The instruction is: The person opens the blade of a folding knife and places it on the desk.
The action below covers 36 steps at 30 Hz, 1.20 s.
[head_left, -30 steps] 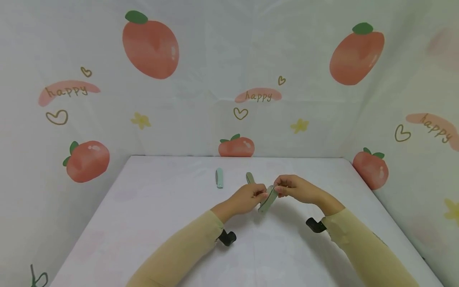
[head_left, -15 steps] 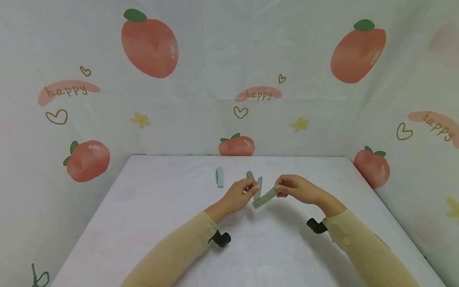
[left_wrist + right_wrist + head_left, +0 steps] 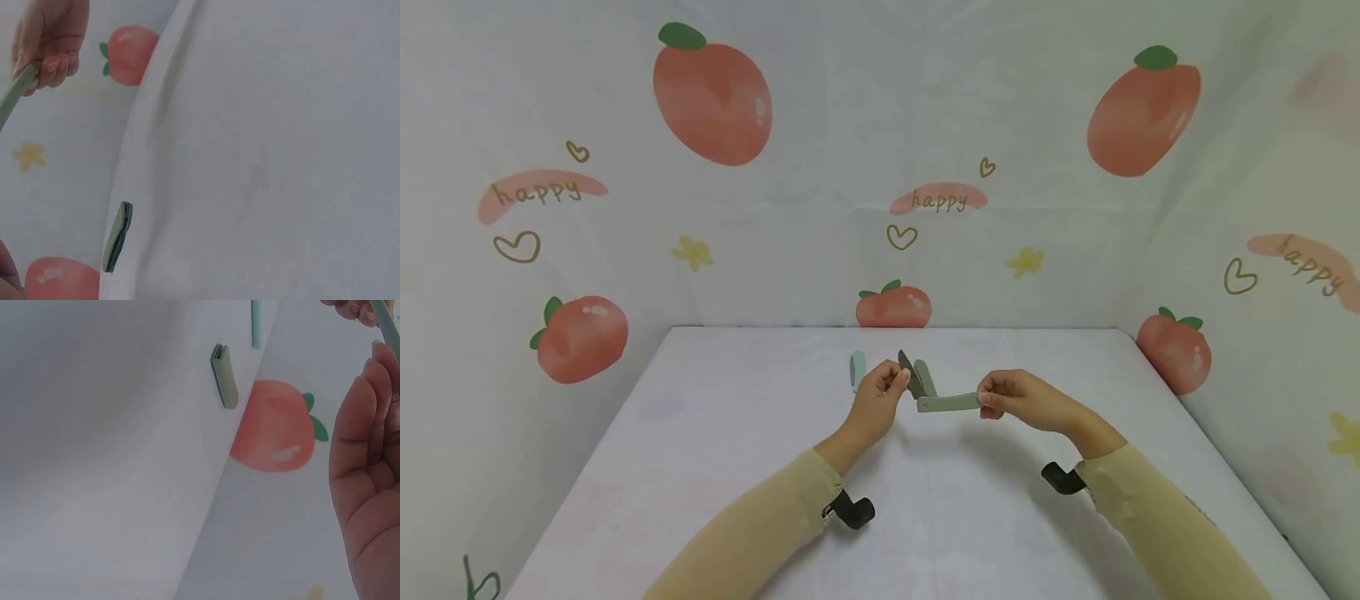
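Note:
A folding knife with a sage-green handle [image 3: 947, 403] is held above the table between both hands, its dark blade [image 3: 913, 377] swung partway out of the handle. My left hand [image 3: 874, 400] pinches that blade between thumb and fingers. With thumb and fingertips, my right hand [image 3: 1021, 402] grips the far end of the handle. In the left wrist view the right hand [image 3: 53, 37] shows on the handle [image 3: 15, 97], while the left hand [image 3: 7, 278] is mostly cut off. The right wrist view catches the right palm [image 3: 369, 469] beside the handle [image 3: 386, 328].
Behind the held knife, a second green folding knife [image 3: 927, 375] lies folded on the white table [image 3: 737, 433]. A light blue folding knife [image 3: 856, 367] lies left of it, partly hidden by the left hand. A printed cloth [image 3: 820, 167] rises behind the table.
The left hand has moved left and up with the blade, swinging it out of the handle. The handle has turned from steeply slanted to nearly level; the right hand has hardly moved.

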Available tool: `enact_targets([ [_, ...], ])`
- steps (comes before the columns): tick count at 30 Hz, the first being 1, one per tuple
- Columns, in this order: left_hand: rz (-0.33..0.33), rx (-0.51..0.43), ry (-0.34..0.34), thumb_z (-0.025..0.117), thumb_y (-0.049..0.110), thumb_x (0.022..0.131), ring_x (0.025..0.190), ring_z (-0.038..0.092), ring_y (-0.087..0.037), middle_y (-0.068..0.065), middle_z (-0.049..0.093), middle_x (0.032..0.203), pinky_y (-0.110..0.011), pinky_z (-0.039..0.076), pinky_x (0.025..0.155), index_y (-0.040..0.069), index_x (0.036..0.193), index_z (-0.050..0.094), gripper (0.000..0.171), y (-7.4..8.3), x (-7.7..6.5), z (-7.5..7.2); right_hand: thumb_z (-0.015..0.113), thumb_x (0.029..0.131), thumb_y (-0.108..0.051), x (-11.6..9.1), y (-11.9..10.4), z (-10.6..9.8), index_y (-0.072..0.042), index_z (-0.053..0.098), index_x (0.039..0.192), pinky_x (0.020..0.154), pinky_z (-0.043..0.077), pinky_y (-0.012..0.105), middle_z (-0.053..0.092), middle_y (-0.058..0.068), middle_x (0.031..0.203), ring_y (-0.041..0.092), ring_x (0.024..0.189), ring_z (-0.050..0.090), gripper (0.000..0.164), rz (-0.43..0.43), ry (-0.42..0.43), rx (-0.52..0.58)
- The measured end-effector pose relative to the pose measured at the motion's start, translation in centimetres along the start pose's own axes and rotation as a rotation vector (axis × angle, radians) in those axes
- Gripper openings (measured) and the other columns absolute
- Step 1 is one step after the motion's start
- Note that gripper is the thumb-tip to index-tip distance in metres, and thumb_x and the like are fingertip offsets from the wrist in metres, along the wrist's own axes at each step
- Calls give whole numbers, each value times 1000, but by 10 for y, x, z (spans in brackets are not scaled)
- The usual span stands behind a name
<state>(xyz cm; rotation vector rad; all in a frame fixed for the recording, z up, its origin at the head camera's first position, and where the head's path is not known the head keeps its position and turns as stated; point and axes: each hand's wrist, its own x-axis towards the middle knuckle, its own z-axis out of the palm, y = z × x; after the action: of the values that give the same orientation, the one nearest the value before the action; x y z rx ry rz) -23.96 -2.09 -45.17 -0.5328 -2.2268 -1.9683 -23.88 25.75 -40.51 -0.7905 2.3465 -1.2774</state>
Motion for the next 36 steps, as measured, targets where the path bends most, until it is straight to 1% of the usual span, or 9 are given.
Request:
enact_targets([
  [5,-41,-16,-79,60,13,102,83,60,-24,-9,63,82,-31,50,77,0,89,59,18,-2,-5,-9,57,104,-17,-2,3,0,2,61,101,79,54,30,69,11,91,32,88,65,19,5,13,-1],
  [10,-125,2,-184,69,13,96,91,67,-34,-10,72,89,-33,53,80,1,99,59,15,0,-8,-21,60,102,-17,-5,1,0,0,62,101,81,54,29,70,13,93,36,92,68,17,38,0,9],
  [15,-187,23,-262,72,11,93,88,69,-28,-11,75,87,-25,47,71,1,96,57,18,5,-7,-29,61,101,-15,-4,-1,0,0,62,100,81,55,30,69,8,89,41,92,68,15,30,-24,19],
  [21,-219,75,-328,71,9,93,79,67,-13,-9,76,87,-26,39,61,2,89,57,16,10,-5,-31,64,99,-14,-3,-1,3,-1,66,99,78,54,33,69,12,90,27,85,65,12,22,-55,-19],
  [26,-236,68,-397,68,11,96,77,68,-14,-10,75,84,-36,52,77,1,91,61,14,11,-1,-35,63,100,-14,-2,-5,2,-3,68,100,79,53,34,68,16,90,21,83,63,12,20,-93,-53],
  [29,-239,60,-445,67,13,97,77,68,-15,-9,76,84,-48,52,88,1,92,62,14,12,2,-38,63,100,-14,-2,-8,0,-3,68,100,77,53,35,67,17,90,21,81,62,12,17,-107,-65],
  [31,-248,53,-474,67,12,96,77,68,-15,-8,76,85,-50,50,90,2,90,61,14,13,3,-40,63,100,-14,-2,-10,0,-3,67,99,77,53,35,68,16,90,20,81,62,12,18,-113,-68],
  [33,-261,45,-493,68,11,96,77,67,-14,-9,76,86,-48,49,89,2,87,59,15,13,5,-41,62,100,-13,-1,-10,0,-1,66,98,77,54,37,69,15,89,22,81,63,13,21,-121,-51],
  [36,-269,38,-502,67,11,97,78,67,-14,-9,76,87,-38,50,87,3,85,56,18,11,6,-42,61,101,-14,0,-9,1,0,64,98,78,55,39,70,10,89,26,82,66,14,24,-114,-21],
])
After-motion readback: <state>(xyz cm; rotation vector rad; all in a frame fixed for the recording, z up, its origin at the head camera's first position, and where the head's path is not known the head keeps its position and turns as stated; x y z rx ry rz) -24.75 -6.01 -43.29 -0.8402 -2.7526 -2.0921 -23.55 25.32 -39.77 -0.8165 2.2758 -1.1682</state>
